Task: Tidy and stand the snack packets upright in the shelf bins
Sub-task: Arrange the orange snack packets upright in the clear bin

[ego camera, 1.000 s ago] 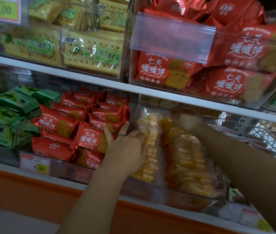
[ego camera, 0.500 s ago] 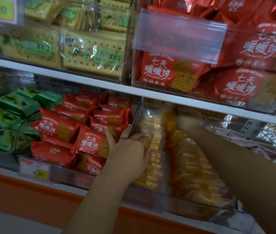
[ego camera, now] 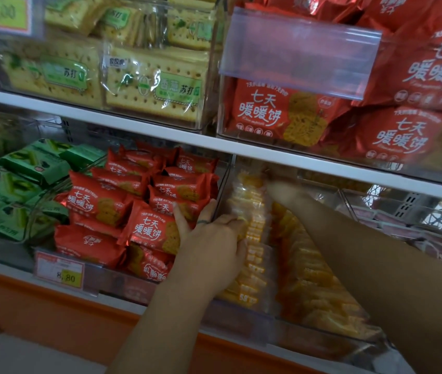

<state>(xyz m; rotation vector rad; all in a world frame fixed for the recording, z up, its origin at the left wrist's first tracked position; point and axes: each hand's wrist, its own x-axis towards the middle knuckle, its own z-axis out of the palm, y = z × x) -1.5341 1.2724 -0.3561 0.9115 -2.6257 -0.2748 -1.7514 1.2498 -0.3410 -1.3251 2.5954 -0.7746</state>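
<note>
The right hand (ego camera: 279, 188) is a blur deep in the bin (ego camera: 241, 318), so its grip cannot be told. Some fingertips of the left hand (ego camera: 211, 247) are buried among the yellow packets (ego camera: 255, 238). The top-left price tag (ego camera: 1, 12) is smeared and cut by the edge. The upper red packets (ego camera: 430, 76) blur out at the right edge.

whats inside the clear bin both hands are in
Rows of yellow packets fill the clear bin; the left hand rests on them. Packets and the blurred right hand hide its floor and back.
</note>
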